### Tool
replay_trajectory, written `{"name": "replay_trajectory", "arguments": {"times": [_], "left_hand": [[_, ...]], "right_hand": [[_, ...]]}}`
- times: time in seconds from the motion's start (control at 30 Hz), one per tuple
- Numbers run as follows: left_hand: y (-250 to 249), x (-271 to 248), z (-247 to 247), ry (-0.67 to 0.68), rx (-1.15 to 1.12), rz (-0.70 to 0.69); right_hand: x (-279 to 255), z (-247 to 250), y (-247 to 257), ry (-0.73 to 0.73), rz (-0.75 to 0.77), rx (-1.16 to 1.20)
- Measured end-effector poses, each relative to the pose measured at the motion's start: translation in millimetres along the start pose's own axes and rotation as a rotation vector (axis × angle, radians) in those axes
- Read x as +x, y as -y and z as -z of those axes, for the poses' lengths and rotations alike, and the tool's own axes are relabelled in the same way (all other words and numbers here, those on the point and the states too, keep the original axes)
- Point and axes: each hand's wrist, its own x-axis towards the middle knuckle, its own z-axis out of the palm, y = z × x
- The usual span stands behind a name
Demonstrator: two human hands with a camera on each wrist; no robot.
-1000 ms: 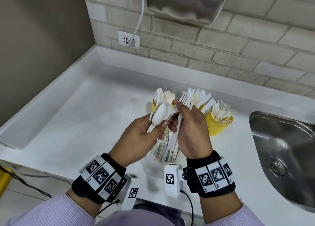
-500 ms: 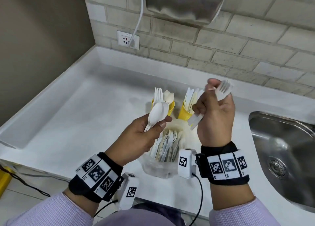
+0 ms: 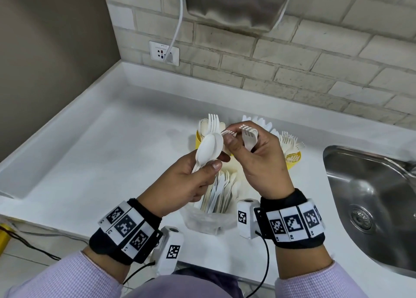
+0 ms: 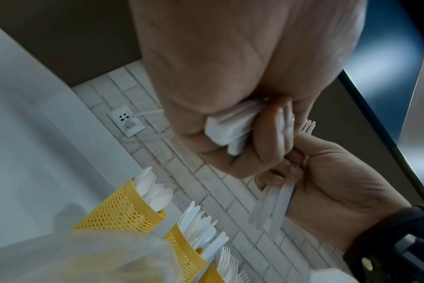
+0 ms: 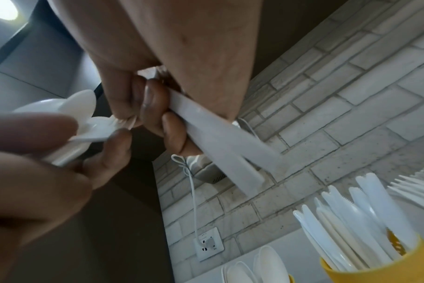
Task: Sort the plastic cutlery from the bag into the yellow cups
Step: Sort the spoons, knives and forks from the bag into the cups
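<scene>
Your left hand (image 3: pixel 180 180) has its grip curled round a few white spoons (image 3: pixel 208 148); your right hand (image 3: pixel 258 162) pinches a small bunch of forks (image 3: pixel 248 135), both held up over the bag (image 3: pixel 207 219) on the desk (image 3: pixel 90 162). This cutlery looks light, thin and slick, likely to fan or slip, so take it mid-handle. The yellow cups (image 4: pixel 119 212) stand close together just behind; the sink (image 3: pixel 371 196) edge lies to your right, open desk to your left.
</scene>
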Motion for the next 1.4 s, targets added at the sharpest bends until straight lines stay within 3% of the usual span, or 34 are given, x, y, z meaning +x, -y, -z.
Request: {"name": "replay_trajectory", "arguments": {"times": [0.17,0.27,0.43,0.63,0.87,0.97,1.03,1.13,1.27,1.4], "left_hand": [[3,1,2,-0.005,0.01,-0.012],[2,1,2,-0.03,0.019,-0.013],[2,4,1,-0.027,0.041,-0.022],[4,6,0,0.019,0.077,-0.069],[7,6,1,-0.09,0.318,-0.098],[11,6,8,-0.234,0.777,-0.216],[11,7,11,-0.341,1.005,-0.251],[11,9,15,-0.461,1.079,-0.283],[14,11,16,-0.513,1.082,-0.263],[14,11,15,-0.518,1.106,-0.252]], "right_hand": [[3,1,-4,-0.134,-0.01,0.079],[4,2,-5,-0.196,-0.079,0.262],[2,0,-13,-0.089,-0.248,0.305],[2,-8,-8,-0.039,-0.325,0.411],[13,2,3,-0.282,-0.244,0.611],[17,8,5,-0.431,-0.142,0.518],[17,12,5,-0.474,-0.089,0.325],[11,11,5,-0.364,-0.042,0.009],[4,-3,7,-0.128,-0.029,-0.264],[3,-13,2,-0.064,-0.066,-0.32]]}}
